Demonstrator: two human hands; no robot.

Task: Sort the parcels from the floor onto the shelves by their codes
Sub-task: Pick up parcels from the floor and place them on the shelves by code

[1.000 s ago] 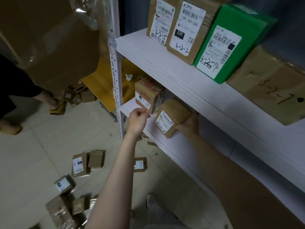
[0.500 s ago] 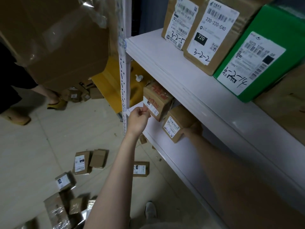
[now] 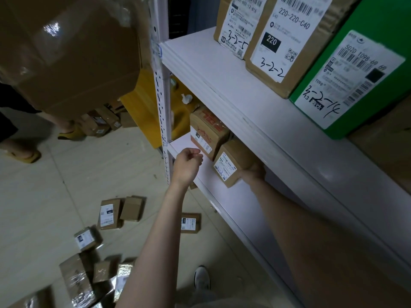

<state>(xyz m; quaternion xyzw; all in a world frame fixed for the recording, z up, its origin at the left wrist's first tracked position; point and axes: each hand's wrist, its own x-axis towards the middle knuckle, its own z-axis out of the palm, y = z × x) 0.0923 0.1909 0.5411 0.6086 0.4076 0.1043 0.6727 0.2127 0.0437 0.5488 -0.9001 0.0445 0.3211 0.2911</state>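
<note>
A small parcel (image 3: 231, 165) is gripped by the right hand (image 3: 253, 174) on the lower shelf (image 3: 182, 142); the left hand (image 3: 189, 162) is curled into a fist beside a taped box (image 3: 206, 132).

At centre right, the fingers of the right hand (image 3: 253, 174) vanish behind the small parcel (image 3: 231, 163) it holds. The parcel's label print is too small to read. Whether the curled left hand (image 3: 188, 162) pinches anything cannot be told. The green parcel (image 3: 387, 18), upper right, and the large box (image 3: 66, 52), upper left, run off frame.
</note>
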